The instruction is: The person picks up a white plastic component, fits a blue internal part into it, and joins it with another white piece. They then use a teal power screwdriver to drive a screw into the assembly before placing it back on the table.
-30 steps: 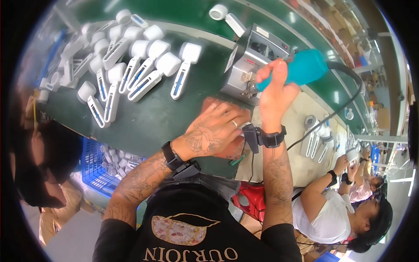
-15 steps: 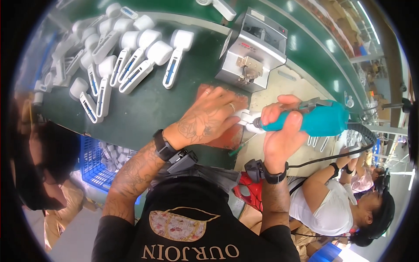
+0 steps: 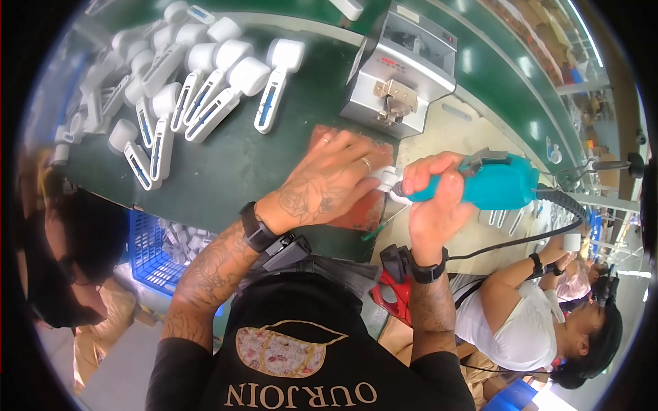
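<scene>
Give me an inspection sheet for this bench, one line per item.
Surface: dark green tabletop, reddish sheet beneath the left hand.
Job's things: teal power driver, its tip at a white part.
Clutter: piled white handled units at left; blue basket of parts below.
Hands: right hand grips the driver; left hand's fingers reach the part, hold partly hidden.
Cables: black cable from the driver's rear.
Surroundings: silver machine behind; co-worker at right.

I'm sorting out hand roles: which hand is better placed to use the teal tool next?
Probably the right hand: it grips the teal tool, tip at the white part. The left hand appears to steady that part.
</scene>
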`<action>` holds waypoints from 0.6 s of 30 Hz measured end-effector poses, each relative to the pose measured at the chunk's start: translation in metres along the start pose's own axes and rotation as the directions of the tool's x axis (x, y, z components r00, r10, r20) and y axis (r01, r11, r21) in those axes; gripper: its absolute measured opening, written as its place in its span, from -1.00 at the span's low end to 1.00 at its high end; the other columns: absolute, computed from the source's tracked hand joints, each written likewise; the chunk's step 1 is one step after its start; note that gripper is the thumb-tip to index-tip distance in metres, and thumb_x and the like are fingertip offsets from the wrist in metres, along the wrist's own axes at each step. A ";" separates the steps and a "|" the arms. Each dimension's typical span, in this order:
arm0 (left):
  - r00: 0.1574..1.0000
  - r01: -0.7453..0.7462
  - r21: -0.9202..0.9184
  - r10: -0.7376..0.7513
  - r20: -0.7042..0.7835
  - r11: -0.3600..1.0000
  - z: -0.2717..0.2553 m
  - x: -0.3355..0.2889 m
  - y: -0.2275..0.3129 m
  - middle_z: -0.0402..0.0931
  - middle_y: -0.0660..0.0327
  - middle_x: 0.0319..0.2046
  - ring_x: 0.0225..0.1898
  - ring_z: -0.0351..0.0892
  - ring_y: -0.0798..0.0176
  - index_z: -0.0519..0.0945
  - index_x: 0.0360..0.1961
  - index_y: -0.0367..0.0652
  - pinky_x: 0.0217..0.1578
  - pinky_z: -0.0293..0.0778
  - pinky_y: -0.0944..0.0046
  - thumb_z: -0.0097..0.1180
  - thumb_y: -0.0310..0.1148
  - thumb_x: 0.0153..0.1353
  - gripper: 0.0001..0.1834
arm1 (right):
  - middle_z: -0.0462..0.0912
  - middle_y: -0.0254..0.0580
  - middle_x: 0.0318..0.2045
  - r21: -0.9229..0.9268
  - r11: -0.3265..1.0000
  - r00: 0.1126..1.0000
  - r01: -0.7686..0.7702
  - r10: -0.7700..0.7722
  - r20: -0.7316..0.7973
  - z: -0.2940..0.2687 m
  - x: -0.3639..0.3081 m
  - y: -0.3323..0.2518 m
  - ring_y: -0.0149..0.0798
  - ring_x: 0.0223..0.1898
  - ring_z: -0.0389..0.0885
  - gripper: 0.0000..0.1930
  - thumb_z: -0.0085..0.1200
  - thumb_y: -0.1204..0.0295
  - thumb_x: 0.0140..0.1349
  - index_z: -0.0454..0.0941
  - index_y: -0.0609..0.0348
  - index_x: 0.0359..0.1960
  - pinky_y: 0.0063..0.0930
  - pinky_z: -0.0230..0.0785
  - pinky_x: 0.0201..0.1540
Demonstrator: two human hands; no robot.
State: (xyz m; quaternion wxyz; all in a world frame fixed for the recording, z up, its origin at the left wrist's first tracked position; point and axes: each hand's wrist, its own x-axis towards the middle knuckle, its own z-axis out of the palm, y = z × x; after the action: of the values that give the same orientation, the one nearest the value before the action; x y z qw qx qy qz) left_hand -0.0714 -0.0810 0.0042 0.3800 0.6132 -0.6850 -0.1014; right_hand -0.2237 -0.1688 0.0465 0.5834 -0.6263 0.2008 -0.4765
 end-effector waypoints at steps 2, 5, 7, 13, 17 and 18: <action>0.999 0.022 -0.028 -0.021 0.028 0.999 -0.003 0.001 0.003 0.53 0.21 0.12 0.11 0.42 0.03 0.59 0.14 -0.11 0.15 0.33 0.02 0.20 -0.36 0.25 -0.59 | 0.42 -0.22 -0.54 0.005 1.000 1.000 0.000 0.000 0.006 0.000 0.000 0.001 -0.30 -0.52 0.42 -0.57 0.07 0.06 0.44 0.36 0.26 -0.22 -0.37 0.35 -0.41; 1.000 0.005 -0.033 -0.005 0.020 0.999 -0.003 0.003 0.003 0.53 0.20 0.13 0.11 0.43 0.03 0.59 0.13 -0.12 0.17 0.33 0.03 0.21 -0.37 0.25 -0.59 | 0.41 -0.22 -0.55 0.012 1.000 1.000 -0.003 0.002 0.013 -0.002 0.000 0.002 -0.31 -0.53 0.41 -0.57 0.08 0.06 0.44 0.35 0.24 -0.25 -0.37 0.34 -0.43; 0.999 -0.034 -0.008 0.034 -0.014 0.999 -0.002 0.003 0.001 0.53 0.20 0.10 0.07 0.45 0.04 0.59 0.09 -0.16 0.12 0.38 0.05 0.23 -0.38 0.21 -0.60 | 0.41 -0.23 -0.55 0.015 1.000 1.000 -0.005 0.005 0.013 -0.001 0.000 0.003 -0.31 -0.53 0.41 -0.57 0.08 0.06 0.44 0.35 0.23 -0.25 -0.38 0.34 -0.43; 0.998 -0.045 0.054 0.047 -0.042 0.998 -0.002 0.001 0.000 0.52 0.13 0.06 0.08 0.44 0.01 0.59 0.08 -0.18 0.13 0.35 0.03 0.21 -0.32 0.21 -0.60 | 0.41 -0.22 -0.55 0.096 0.995 0.999 0.012 -0.009 -0.035 0.003 -0.004 0.006 -0.31 -0.54 0.41 -0.60 0.11 0.10 0.43 0.35 0.23 -0.25 -0.38 0.34 -0.45; 0.999 -0.049 -0.004 0.049 -0.006 0.999 0.001 -0.006 0.002 0.47 0.11 0.22 0.20 0.40 -0.02 0.54 0.19 -0.19 0.22 0.31 -0.02 0.23 -0.31 0.21 -0.50 | 0.42 -0.21 -0.55 0.087 0.995 0.998 0.052 -0.047 -0.049 0.000 -0.017 0.008 -0.31 -0.52 0.42 -0.62 0.12 0.13 0.43 0.36 0.22 -0.25 -0.38 0.35 -0.43; 0.997 -0.079 0.023 0.079 0.001 0.997 0.000 -0.010 0.001 0.47 0.11 0.21 0.21 0.40 -0.01 0.53 0.18 -0.20 0.22 0.31 -0.01 0.24 -0.30 0.20 -0.49 | 0.42 -0.21 -0.55 0.068 0.997 0.998 0.049 -0.046 -0.048 0.003 -0.018 0.008 -0.31 -0.51 0.42 -0.63 0.13 0.14 0.42 0.37 0.23 -0.23 -0.39 0.35 -0.42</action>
State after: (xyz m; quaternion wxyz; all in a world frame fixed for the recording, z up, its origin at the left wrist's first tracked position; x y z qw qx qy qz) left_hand -0.0726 -0.0714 0.0013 0.3766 0.5899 -0.7100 -0.0784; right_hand -0.2275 -0.1542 0.0332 0.5882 -0.5993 0.1829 -0.5113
